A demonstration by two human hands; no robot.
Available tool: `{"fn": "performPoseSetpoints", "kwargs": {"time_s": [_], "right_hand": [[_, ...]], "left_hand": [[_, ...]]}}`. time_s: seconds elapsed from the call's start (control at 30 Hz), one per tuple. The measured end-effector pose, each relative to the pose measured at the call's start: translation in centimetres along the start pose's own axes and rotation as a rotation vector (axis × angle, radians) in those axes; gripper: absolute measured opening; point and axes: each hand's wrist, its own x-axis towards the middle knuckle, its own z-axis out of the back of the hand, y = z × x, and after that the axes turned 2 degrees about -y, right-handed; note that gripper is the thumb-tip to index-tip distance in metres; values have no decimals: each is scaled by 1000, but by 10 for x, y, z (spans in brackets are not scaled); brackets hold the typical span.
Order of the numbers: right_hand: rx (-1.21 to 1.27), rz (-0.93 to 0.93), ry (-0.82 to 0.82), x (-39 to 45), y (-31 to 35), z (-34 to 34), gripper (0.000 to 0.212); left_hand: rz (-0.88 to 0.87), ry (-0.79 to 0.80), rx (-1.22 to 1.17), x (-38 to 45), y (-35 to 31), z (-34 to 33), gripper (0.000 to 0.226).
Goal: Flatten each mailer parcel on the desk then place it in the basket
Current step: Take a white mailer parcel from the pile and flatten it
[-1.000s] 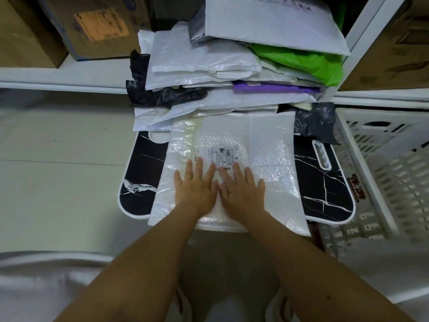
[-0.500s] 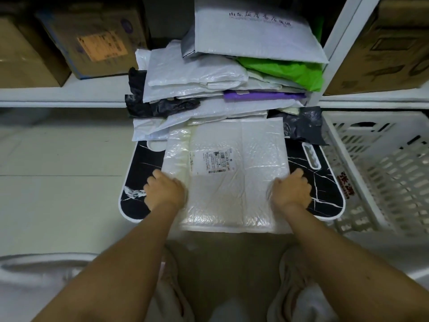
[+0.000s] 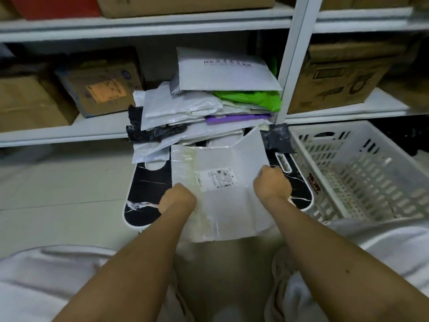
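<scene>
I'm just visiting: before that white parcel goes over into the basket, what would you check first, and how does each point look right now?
1. Left hand grips the white mailer at its left edge: ok.
2. Right hand grips its right edge: ok.
3. Mailer lifted off the black marble desk: ok, its far end is tilted up.
4. Mailer flattened: ok, only some wrinkles near the bottom.
5. Basket has room: ok in the part in view; its near corner is hidden.
6. Pile of mailers behind stays steady: cannot tell.

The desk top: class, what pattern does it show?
Desk: black with white marble-like veins, white rim; head view.
</scene>
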Motion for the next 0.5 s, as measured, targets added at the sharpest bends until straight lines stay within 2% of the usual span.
{"fn": "performPoseSetpoints", "kwargs": {"time_s": [0.2, 0.33, 0.5], "right_hand": [[-67, 56, -50, 7, 2, 59, 32], [-67, -20, -128, 29, -17, 117, 33], [-53, -160, -331, 67, -68, 182, 31]], "left_hand": [[-173, 119, 94, -27, -43, 30, 9], [-352, 127, 127, -38, -83, 53, 10], [-503, 63, 74, -55, -158, 68, 14]]}}
